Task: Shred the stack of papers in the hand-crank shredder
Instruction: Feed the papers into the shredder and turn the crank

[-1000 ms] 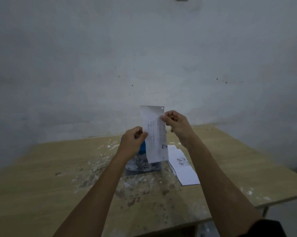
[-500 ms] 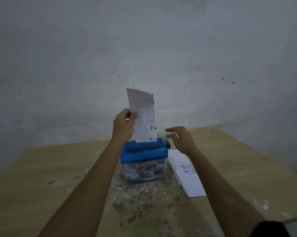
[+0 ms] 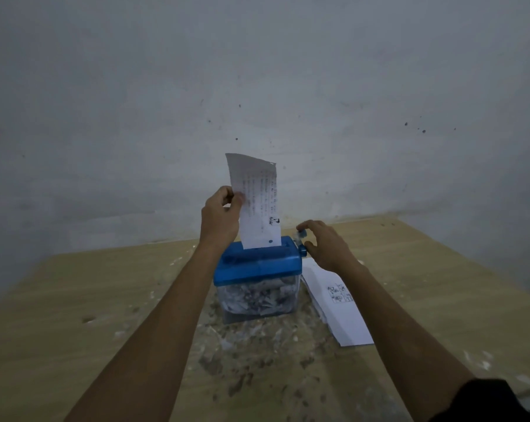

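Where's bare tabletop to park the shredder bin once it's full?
Bare wood left of the shredder, out to the table edge, and far right beyond the paper stack. Crowded: scraps in front of the shredder; the stack beside it on the right.

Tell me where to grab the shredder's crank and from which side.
Take the pale knob at the tip of the crank, coming from the right. The crank juts from the right end of the shredder lid with its knob standing clear. The right hand is already there; the left hand pinches the sheet in the slot.
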`<state>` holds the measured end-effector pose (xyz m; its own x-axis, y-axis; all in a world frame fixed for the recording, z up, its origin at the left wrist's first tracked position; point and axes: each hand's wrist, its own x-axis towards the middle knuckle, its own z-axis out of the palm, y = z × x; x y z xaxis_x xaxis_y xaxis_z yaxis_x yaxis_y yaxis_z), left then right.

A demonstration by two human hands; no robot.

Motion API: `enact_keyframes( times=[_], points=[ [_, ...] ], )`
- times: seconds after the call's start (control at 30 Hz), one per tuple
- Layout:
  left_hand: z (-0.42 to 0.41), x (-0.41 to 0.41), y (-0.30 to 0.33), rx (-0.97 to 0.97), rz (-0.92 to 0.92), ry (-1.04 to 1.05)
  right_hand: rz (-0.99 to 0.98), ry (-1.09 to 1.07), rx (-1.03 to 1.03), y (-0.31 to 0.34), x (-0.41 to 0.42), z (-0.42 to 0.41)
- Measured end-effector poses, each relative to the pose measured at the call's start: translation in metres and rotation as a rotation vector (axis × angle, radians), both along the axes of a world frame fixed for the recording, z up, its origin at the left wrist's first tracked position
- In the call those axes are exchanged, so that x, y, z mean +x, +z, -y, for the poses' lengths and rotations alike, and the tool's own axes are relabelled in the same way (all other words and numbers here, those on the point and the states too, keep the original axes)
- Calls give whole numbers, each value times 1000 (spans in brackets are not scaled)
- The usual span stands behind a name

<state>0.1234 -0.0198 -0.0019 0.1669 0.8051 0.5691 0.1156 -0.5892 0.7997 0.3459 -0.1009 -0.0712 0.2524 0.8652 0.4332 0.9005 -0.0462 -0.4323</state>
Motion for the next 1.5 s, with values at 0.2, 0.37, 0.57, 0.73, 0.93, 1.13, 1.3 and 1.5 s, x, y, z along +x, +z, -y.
enact_keyframes(
  times=[0.2, 0.37, 0.57, 0.73, 0.93, 1.13, 1.3, 1.5],
  points=[
    [-1, -7, -2, 8, -48, 1, -23, -7, 8, -6, -2, -2],
    [1, -8, -10, -69, -22, -21, 2, -21, 20, -8, -2, -6],
    [-1, -8, -23, -107, -55, -31, 104, -43, 39, -11, 5, -10],
    [3, -5, -34, -96, -123, 10, 25, 28, -70, -29, 7, -7],
    [1, -10, -38, -32, -267, 77, -131, 89, -62, -70, -2, 25],
    [1, -18, -40, -39, -446, 32, 7, 55, 26, -88, -11, 33],
    [4, -18, -30, -128, -596, -88, 65, 1, 49, -84, -18, 33],
    [11, -16, -31, -90, -757, -44, 60, -73, 36, -79, -28, 36]
  ],
)
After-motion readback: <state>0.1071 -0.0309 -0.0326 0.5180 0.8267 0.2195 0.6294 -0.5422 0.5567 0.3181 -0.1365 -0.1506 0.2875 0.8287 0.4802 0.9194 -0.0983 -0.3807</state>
